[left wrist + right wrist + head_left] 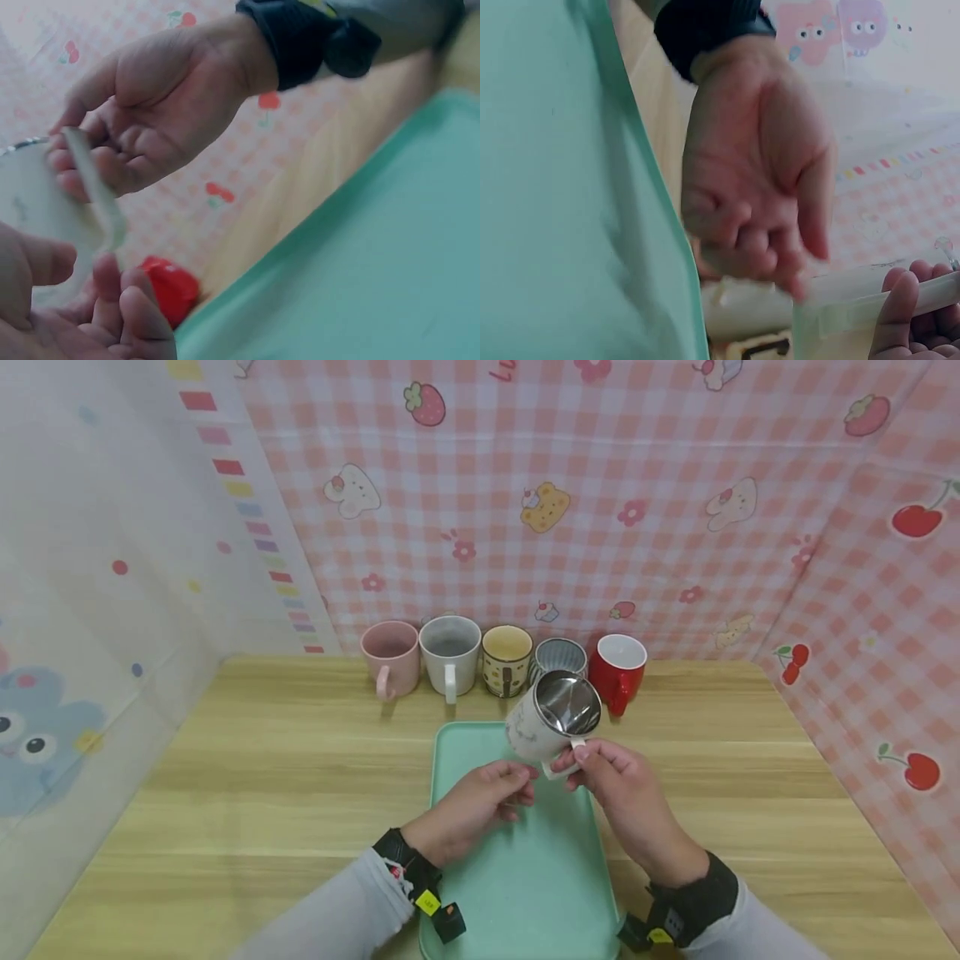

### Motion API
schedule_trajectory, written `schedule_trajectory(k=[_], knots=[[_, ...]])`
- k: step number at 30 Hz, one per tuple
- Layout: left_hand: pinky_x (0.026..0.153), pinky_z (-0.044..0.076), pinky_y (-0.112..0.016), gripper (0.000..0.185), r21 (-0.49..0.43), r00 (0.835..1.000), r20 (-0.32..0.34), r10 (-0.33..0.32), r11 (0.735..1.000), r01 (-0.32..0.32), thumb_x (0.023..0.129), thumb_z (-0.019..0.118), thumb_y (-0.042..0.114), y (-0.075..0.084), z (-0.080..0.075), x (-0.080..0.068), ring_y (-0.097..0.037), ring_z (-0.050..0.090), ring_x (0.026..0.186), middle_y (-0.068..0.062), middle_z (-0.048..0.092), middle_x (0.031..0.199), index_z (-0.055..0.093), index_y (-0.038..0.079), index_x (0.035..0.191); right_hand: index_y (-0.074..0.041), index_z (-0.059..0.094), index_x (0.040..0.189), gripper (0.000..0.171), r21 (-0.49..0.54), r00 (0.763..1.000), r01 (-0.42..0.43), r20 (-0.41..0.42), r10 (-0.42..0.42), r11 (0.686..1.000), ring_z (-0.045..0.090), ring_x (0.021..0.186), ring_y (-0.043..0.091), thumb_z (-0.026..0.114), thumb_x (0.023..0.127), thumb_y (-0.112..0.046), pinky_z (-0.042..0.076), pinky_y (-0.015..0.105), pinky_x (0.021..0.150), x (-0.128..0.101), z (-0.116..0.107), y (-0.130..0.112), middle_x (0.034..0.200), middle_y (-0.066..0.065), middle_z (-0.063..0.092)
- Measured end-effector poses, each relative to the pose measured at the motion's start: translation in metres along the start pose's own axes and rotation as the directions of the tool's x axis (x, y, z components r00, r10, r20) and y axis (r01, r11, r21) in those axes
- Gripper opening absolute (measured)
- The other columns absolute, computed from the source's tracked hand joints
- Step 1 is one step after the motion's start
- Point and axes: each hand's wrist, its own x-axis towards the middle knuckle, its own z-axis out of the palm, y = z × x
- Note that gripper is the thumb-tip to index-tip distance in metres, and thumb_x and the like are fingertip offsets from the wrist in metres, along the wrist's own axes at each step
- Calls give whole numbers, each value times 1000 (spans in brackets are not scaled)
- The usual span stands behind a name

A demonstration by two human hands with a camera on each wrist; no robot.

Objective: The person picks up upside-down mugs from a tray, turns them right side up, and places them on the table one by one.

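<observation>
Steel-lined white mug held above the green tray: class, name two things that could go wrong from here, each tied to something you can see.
1. The right hand holds the steel-lined white mug only by its handle, tilted in the air; it could slip and fall onto the mint-green plastic tray.
2. The glossy red mug stands just behind; a swing backward might knock it.

Mint-green tray (517, 877); pale wood-grain table (262, 760); red mug (619, 672); pink mug (391, 657); pink gingham backdrop (600, 510).

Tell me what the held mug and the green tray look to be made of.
Held mug: shiny mirror-like inside suggests steel; the matte white outside could be enamel or coating. Green tray: smooth, uniform mint surface with rounded rim, probably plastic.
</observation>
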Motion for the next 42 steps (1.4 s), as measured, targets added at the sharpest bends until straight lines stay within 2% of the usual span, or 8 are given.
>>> schedule_trajectory(k=[3, 5, 11, 18, 21, 30, 33, 42], knots=[[85, 51, -28, 38, 155, 999, 0, 50, 987, -49, 110, 50, 25, 8, -9, -3, -13, 63, 100, -13, 66, 115, 58, -2, 135, 5, 68, 108, 31, -76, 1000, 2, -17, -4, 997, 67, 97, 17, 52, 110, -22, 58, 28, 89, 5, -7, -2, 102, -6, 75], [86, 51, -30, 36, 277, 996, -6, 84, 958, -79, 110, 50, 27, 14, -14, -8, -14, 64, 101, -15, 66, 118, 59, 2, 135, 7, 67, 107, 31, -100, 999, 17, -41, -21, 995, 68, 96, 16, 53, 109, -21, 58, 27, 87, 8, -13, -3, 100, -7, 75], [93, 51, -37, 34, 606, 973, -67, 223, 784, -138, 109, 53, 32, 29, -29, -27, -15, 62, 108, -3, 67, 117, 58, 12, 136, 6, 68, 99, 29, -139, 978, 92, -172, -116, 986, 68, 88, 9, 53, 109, -17, 56, 23, 78, 22, -41, -8, 92, -10, 75], [93, 54, -41, 35, 775, 942, -64, 331, 610, -162, 107, 59, 24, 32, -34, -40, -19, 63, 109, -6, 65, 121, 57, 6, 136, -1, 68, 101, 31, -203, 929, 61, -347, -130, 977, 62, 91, 14, 53, 109, -27, 53, 16, 79, 41, -86, -17, 98, -8, 72], [96, 55, -43, 37, 811, 942, -39, 333, 562, -165, 106, 60, 25, 31, -34, -44, -22, 64, 112, -11, 64, 126, 56, 5, 137, -6, 69, 97, 28, -196, 902, 45, -414, -124, 980, 61, 88, 13, 53, 109, -26, 52, 15, 77, 52, -102, -18, 97, -9, 71], [95, 54, -42, 32, 788, 958, -41, 284, 599, -144, 106, 60, 25, 25, -42, -52, -18, 63, 110, -9, 65, 125, 59, 7, 133, -8, 70, 82, 27, -37, 802, 64, -593, -73, 997, 58, 69, 12, 56, 105, -15, 51, 17, 68, 82, -122, -9, 79, -7, 70], [94, 54, -42, 30, 784, 963, -35, 268, 605, -140, 106, 60, 27, 26, -44, -54, -16, 63, 108, -6, 65, 121, 60, 8, 130, -10, 71, 79, 29, -45, 778, 27, -626, -49, 999, 57, 67, 11, 57, 104, -15, 49, 18, 69, 86, -125, -5, 75, -10, 69], [93, 54, -41, 31, 776, 971, -21, 237, 617, -134, 107, 59, 30, 28, -48, -56, -17, 63, 107, -4, 66, 118, 62, 7, 129, -14, 70, 78, 35, -88, 811, -90, -585, 22, 992, 55, 80, 12, 51, 107, -21, 44, 22, 76, 94, -141, 13, 79, -14, 68]])
